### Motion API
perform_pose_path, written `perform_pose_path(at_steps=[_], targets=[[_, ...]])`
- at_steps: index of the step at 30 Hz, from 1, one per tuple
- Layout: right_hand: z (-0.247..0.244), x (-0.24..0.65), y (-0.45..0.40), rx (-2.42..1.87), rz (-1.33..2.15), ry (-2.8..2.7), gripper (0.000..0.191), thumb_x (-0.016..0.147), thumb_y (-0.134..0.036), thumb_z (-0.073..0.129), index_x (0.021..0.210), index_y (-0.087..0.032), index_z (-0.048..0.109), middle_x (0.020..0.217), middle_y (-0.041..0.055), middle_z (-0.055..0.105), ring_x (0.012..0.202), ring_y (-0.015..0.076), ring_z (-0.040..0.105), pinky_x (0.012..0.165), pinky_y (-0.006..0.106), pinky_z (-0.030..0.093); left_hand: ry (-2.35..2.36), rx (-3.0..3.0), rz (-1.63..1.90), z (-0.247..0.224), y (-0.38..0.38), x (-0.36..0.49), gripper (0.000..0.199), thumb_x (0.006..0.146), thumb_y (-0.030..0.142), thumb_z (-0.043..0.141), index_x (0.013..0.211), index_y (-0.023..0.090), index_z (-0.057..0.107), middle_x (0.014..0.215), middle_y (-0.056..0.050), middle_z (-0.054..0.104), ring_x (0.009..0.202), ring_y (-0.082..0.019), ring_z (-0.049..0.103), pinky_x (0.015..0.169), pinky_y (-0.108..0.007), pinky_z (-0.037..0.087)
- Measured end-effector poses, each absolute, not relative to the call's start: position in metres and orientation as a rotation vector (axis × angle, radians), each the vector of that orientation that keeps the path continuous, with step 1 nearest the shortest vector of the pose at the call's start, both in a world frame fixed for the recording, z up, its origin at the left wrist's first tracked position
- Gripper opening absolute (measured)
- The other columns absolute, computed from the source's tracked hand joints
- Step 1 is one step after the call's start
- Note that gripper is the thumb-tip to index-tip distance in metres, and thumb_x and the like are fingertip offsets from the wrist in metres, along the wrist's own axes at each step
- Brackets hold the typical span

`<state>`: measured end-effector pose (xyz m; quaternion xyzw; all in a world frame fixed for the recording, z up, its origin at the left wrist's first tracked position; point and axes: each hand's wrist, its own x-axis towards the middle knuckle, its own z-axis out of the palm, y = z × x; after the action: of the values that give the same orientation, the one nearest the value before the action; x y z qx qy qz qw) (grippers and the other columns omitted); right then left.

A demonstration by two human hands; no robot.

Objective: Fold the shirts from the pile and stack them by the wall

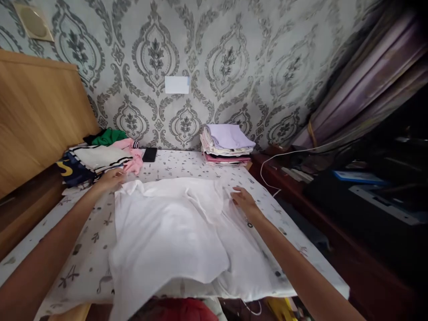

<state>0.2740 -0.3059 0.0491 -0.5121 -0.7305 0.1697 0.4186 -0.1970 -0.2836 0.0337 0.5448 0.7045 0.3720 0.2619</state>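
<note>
A white garment [167, 227], which looks like a shirt, lies spread and wrinkled across the patterned sheet [100, 263]. Its lower part droops over the front edge, and a fold runs down its right half. My left hand [112, 178] is open just beyond the garment's upper left corner, close to a heap of unfolded clothes [100, 158]. On the other side, my right hand [246, 203] hovers by the upper right edge, its fingers slightly bent and apart with nothing between them.
At the back stands a stack of folded clothes [229, 142], lilac on top. A black phone [150, 154] lies beside the heap. A wooden panel [40, 116] borders the left. To the right are a white cable [267, 167], a dark red surface [361, 249] and a purple curtain [364, 84].
</note>
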Motion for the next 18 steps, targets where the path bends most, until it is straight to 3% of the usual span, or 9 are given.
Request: perform_pose_path(at_steps=[3,6,9,12,15,18], targets=[[0.016,0.298,-0.305,-1.439,0.342,-1.820,0.035,0.090,-0.041,0.055,0.119,-0.025,0.067,0.110,0.0082,0.068,0.100,0.0265,0.066,0.083,0.042,0.056,1.939,1.763,0.818,0.009,-0.290,-0.209,0.031,0.075,0.041,0.056,0.094,0.018,0.063,0.076,-0.002,0.066,0.072,-0.020,0.066,0.063,-0.027,0.051],[-0.012,0.302,-0.301,-1.504,0.266,-1.873,0.036,0.088,-0.040,0.053,0.117,-0.023,0.066,0.114,0.0107,0.067,0.100,0.0276,0.066,0.084,0.043,0.056,2.054,2.154,0.576,0.003,-0.286,-0.202,0.032,0.085,0.025,0.044,0.107,0.016,0.065,0.092,-0.007,0.070,0.087,-0.022,0.066,0.081,-0.034,0.053],[-0.030,0.287,-0.299,-1.359,0.234,-2.047,0.037,0.090,-0.039,0.050,0.120,-0.022,0.064,0.121,0.0117,0.065,0.106,0.0277,0.065,0.090,0.044,0.055,2.132,2.285,0.538,0.004,-0.267,-0.184,0.041,0.086,0.015,0.044,0.119,0.017,0.066,0.122,-0.015,0.065,0.118,-0.030,0.057,0.101,-0.046,0.043],[-0.042,0.273,-0.302,-1.222,0.156,-2.188,0.034,0.093,-0.036,0.047,0.115,-0.021,0.068,0.121,0.0136,0.067,0.112,0.0299,0.064,0.096,0.048,0.054,2.195,2.365,0.468,0.007,-0.243,-0.172,0.043,0.086,0.010,0.047,0.122,0.023,0.068,0.144,-0.016,0.052,0.138,-0.036,0.039,0.110,-0.055,0.030],[-0.049,0.273,-0.303,-1.199,0.100,-2.200,0.034,0.096,-0.037,0.046,0.110,-0.020,0.072,0.124,0.0158,0.066,0.114,0.0311,0.064,0.096,0.049,0.055,2.229,2.337,0.382,0.014,-0.218,-0.170,0.036,0.083,0.006,0.057,0.111,0.022,0.073,0.143,-0.015,0.054,0.139,-0.036,0.040,0.110,-0.052,0.032],[-0.053,0.279,-0.300,-1.212,0.126,-2.162,0.036,0.097,-0.044,0.046,0.109,-0.022,0.073,0.125,0.0144,0.066,0.114,0.0307,0.065,0.095,0.049,0.056,2.252,2.216,0.457,0.033,-0.192,-0.180,0.020,0.076,0.007,0.069,0.094,0.014,0.074,0.117,-0.018,0.068,0.122,-0.035,0.055,0.100,-0.044,0.043]])
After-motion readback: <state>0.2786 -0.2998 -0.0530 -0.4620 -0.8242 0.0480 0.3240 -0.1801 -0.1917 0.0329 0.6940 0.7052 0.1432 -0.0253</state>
